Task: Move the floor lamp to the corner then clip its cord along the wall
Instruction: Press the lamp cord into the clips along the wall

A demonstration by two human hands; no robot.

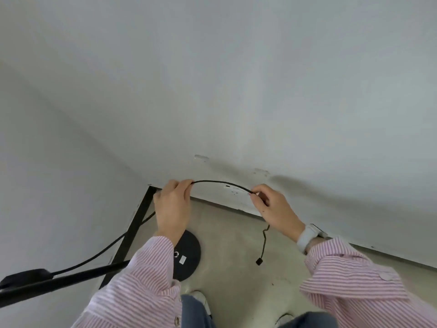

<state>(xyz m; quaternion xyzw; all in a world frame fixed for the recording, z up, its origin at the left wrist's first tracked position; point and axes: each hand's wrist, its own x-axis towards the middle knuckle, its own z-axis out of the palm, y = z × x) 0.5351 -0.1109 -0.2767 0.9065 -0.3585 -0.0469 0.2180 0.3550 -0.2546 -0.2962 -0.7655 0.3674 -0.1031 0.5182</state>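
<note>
Striped sleeves [146, 275] reach forward; lamp base [189, 254] sits in the corner. Left hand [172, 207] and right hand [274, 209] each pinch the cord [222, 183], arched before the wall (clips [201, 157] waiting). Clipping's underway; next, press cord in.

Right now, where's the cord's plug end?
Head view: the plug end dangles below the right hand, just above the floor, right of the lamp base.
</note>
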